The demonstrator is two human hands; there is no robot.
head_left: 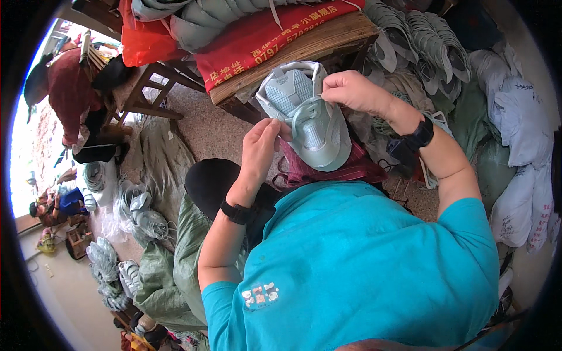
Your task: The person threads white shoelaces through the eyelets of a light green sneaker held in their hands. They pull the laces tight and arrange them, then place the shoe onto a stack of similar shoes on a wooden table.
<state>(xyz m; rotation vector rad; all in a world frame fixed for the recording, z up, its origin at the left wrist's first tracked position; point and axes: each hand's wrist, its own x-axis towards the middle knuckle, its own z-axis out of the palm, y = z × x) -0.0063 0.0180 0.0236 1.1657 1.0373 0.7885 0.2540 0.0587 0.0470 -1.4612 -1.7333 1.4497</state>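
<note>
A: What's the bench (345, 31) carrying on your feed?

B: I see a red cloth (272, 42) over the wood, a bare strip along the near edge, pale uppers (213, 24) heaped on the cloth and a red bag (147, 38) at the left end

A: And the floor (202, 128)?

B: Speckled brown from where I sit; a crumpled sheet (164, 152) lies on the left, green sacks (157, 284) slump nearer the wearer, with clear bags (104, 263) beside them

A: Any other support?

B: I've got a wooden stool (130, 90) on the left, something black (114, 72) on its seat, too dark for me to name
</note>
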